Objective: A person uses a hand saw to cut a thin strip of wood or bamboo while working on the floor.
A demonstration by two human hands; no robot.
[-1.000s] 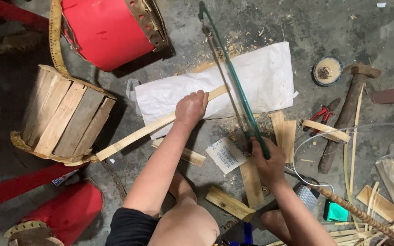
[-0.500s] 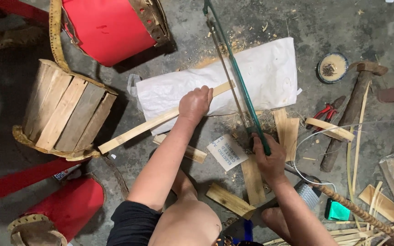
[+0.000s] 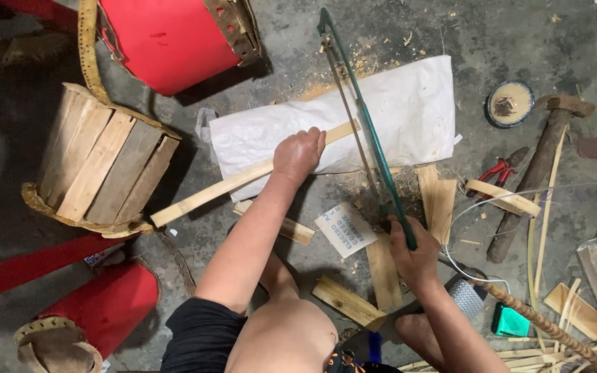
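A long, pale wooden slat is pinned under the left hand, whose fingers are pressed together and curled down over it. The slat's long axis runs from lower left, near the wooden-stave drum shell, up to the right, where its far end lies on a folded white woven sack spread on the concrete floor. The right hand is closed around the green handle of a bow saw, fingers wrapped tight. The saw's frame stretches away from the body, and its thin blade crosses the slat almost at right angles, just to the right of the left hand, so the cut line sits between the two hands, nearer the left.

The slat looks flat, narrow and rough-sawn. Sawdust is scattered on the sack's upper edge. Short offcuts of the same light wood are strewn beside the right hand, with a printed paper slip between the arms. A red-skinned drum stands beyond, and red-handled pliers and a wooden-handled hammer lie well to the right.
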